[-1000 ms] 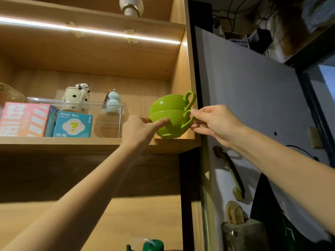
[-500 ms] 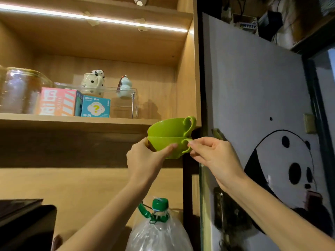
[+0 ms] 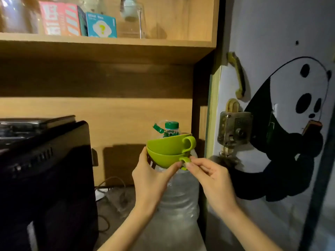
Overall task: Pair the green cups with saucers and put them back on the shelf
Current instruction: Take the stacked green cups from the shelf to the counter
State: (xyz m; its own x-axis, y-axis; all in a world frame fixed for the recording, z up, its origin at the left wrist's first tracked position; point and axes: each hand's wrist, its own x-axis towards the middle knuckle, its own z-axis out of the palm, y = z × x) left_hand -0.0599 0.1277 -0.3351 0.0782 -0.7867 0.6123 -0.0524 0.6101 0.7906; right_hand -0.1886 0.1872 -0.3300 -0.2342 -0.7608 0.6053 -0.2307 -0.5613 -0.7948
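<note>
Below the wooden shelf (image 3: 108, 44), two green cups (image 3: 167, 151) sit nested one in the other, held in the air in front of a big water bottle (image 3: 178, 196). Left hand (image 3: 150, 178) cups the lower one from beneath, its grip closed around the bowl. Right hand (image 3: 210, 176) pinches that cup's handle between thumb and fingertips. Beside them hangs a door with a panda picture (image 3: 290, 133).
</note>
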